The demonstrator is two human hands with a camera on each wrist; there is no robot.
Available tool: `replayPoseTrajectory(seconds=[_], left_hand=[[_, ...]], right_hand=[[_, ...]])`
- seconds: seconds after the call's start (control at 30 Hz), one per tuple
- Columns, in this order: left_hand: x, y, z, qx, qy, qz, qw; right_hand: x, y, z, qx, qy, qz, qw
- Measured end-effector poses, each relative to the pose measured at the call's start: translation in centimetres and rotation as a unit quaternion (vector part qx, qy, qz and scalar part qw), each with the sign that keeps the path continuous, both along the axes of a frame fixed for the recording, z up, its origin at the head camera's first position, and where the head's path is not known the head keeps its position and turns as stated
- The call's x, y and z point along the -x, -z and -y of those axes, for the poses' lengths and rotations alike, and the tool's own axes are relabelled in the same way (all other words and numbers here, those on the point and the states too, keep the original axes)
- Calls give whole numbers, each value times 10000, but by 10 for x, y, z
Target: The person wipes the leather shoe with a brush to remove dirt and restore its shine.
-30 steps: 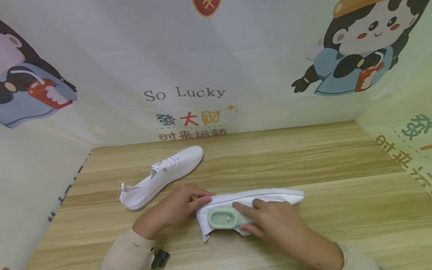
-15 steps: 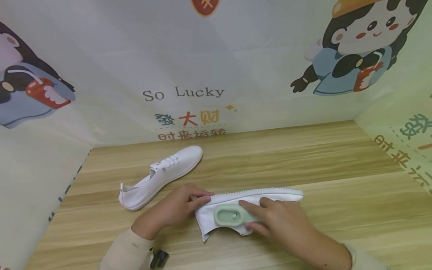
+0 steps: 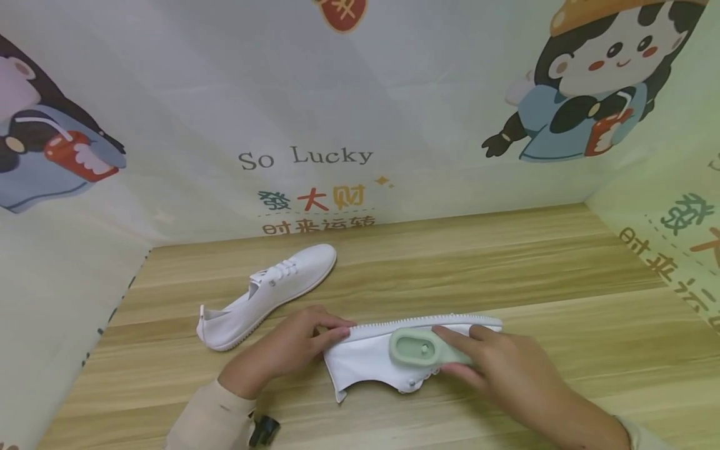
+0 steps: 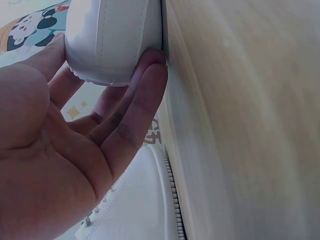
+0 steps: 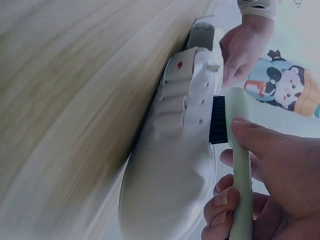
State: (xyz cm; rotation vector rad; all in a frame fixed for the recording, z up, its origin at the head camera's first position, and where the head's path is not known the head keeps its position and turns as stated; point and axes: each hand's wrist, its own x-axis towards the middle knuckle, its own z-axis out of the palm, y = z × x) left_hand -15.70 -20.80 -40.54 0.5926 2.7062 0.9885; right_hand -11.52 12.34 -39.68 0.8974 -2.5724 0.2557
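A white shoe (image 3: 365, 359) lies on its side on the table, its sole edge toward the back and its toe to the right. My left hand (image 3: 295, 344) grips its heel end; in the left wrist view the fingers (image 4: 135, 115) curl around the heel (image 4: 115, 40). In my right hand (image 3: 506, 369) is a pale green brush (image 3: 416, 347), held by the handle. The right wrist view shows its black bristles (image 5: 218, 120) against the side of the shoe (image 5: 170, 175), near the laces.
Another white shoe (image 3: 270, 297) rests upright behind the left hand, toe pointing back and right. A small black object (image 3: 264, 431) is by the left sleeve. Printed cloth walls (image 3: 439, 125) stand behind and at both sides of the wooden table (image 3: 562, 262).
My right hand has slid the brush to the right along the shoe's side, from near the heel toward the laces. The left hand and both shoes have stayed in place.
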Motion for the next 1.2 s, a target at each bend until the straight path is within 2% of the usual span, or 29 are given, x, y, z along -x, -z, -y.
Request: replayPoseTrajectory(seconds=[0.3, 0.43, 0.63, 0.8, 1.2], left_hand=[[-1, -1, 0, 34, -7, -83, 10000], [-1, -1, 1, -22, 44, -99, 9999], [-1, 2, 1, -87, 108, -93, 9999], [-1, 2, -1, -48, 2, -26, 10000], [-1, 4, 0, 57, -41, -56, 10000]], right_hand=[[-5, -3, -28, -198, 483, 147, 9985], [-7, -3, -38, -149, 538, 203, 9982], [-10, -3, -56, -172, 786, 533, 9953], [-13, -3, -68, -157, 1012, 618, 9928], [-16, -2, -80, -17, 1177, 680, 9907]])
